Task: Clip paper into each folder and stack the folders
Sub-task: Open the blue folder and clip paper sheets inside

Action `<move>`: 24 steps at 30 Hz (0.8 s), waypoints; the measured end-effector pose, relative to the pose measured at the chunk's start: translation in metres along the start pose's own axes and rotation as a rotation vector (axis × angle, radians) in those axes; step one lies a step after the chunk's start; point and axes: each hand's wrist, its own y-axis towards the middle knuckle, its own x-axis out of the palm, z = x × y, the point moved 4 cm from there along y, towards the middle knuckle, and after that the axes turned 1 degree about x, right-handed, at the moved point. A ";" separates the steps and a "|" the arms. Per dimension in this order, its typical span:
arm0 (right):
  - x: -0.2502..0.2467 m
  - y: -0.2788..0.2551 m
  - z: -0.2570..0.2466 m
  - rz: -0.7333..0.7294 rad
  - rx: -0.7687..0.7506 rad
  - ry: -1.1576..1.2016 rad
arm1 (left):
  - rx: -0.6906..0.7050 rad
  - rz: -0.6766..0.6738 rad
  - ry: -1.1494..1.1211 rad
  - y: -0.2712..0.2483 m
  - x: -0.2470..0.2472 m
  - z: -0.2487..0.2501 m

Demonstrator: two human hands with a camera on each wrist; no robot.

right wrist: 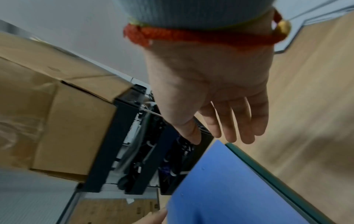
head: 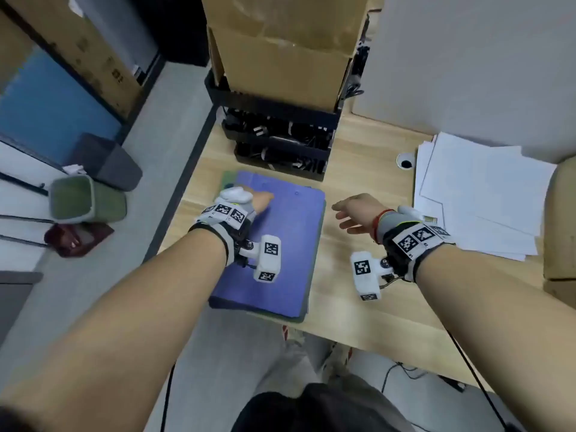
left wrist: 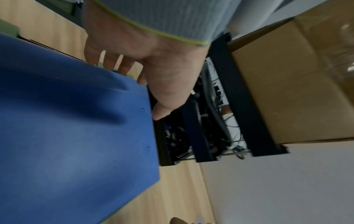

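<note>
Much of the lower folder (head: 314,307) is lying hidden: only thin green edges are peeking out along the far-left corner, right side and near edge of the blue folder (head: 286,244) stacked on it, so two folders are countable and whatever is clipped inside them cannot be seen. The stack is lying flat on the wooden desk (head: 358,307), near its left edge and just in front of the black rack (head: 280,145). The left hand (head: 258,201) is partly covered in the head view by its wrist gear; the left wrist view is showing its fingers (left wrist: 122,68) reaching down past the folder's far-left edge with the thumb (left wrist: 162,106) out at the far corner, but blur is making it hard to tell whether they are pinching the cover or only touching its edge. The right hand (head: 355,213) is hovering above bare desk just right of the stack, fingers straight and loosely spread, holding nothing. One loose pile of white paper (head: 477,198) is lying well apart at the right, its sheets fanned and overlapping too much to count. One cardboard box (head: 280,51) is sitting on the rack, its top cut off by the frame.
</note>
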 end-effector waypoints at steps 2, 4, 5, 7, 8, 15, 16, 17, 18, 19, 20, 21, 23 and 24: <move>0.012 0.011 0.008 0.008 0.047 -0.018 | 0.004 0.000 0.026 -0.002 -0.002 -0.007; 0.029 0.025 0.021 -0.018 0.091 -0.033 | -0.013 -0.060 0.034 0.009 0.008 -0.020; 0.035 0.029 0.027 -0.032 0.103 -0.039 | 0.002 -0.079 0.029 0.002 0.010 -0.019; 0.045 0.035 0.035 -0.056 0.127 -0.042 | 0.030 -0.102 0.049 0.000 0.011 -0.022; 0.051 0.036 0.036 -0.069 0.137 -0.038 | 0.014 -0.104 0.066 0.008 0.014 -0.027; 0.052 0.041 0.054 -0.052 0.177 0.033 | -0.039 0.018 0.193 0.004 0.008 -0.020; 0.044 0.041 0.058 -0.032 0.181 0.035 | -0.023 0.030 0.195 0.000 0.011 -0.011; 0.034 0.042 0.063 -0.010 0.171 0.044 | -0.002 0.035 0.199 -0.002 0.016 -0.002; 0.026 0.041 0.065 0.014 0.170 0.046 | 0.031 0.038 0.215 -0.007 0.019 0.008; 0.018 0.040 0.067 0.040 0.162 0.054 | 0.048 0.031 0.227 -0.014 0.021 0.017; 0.005 0.035 0.070 0.061 0.174 0.069 | 0.085 0.020 0.238 -0.021 0.029 0.028; -0.013 0.030 0.078 0.078 0.185 0.095 | 0.096 0.005 0.242 -0.034 0.039 0.043; -0.037 0.023 0.087 0.093 0.190 0.110 | 0.096 -0.011 0.227 -0.049 0.052 0.059; -0.055 0.017 0.095 0.104 0.204 0.113 | 0.116 -0.022 0.230 -0.055 0.065 0.071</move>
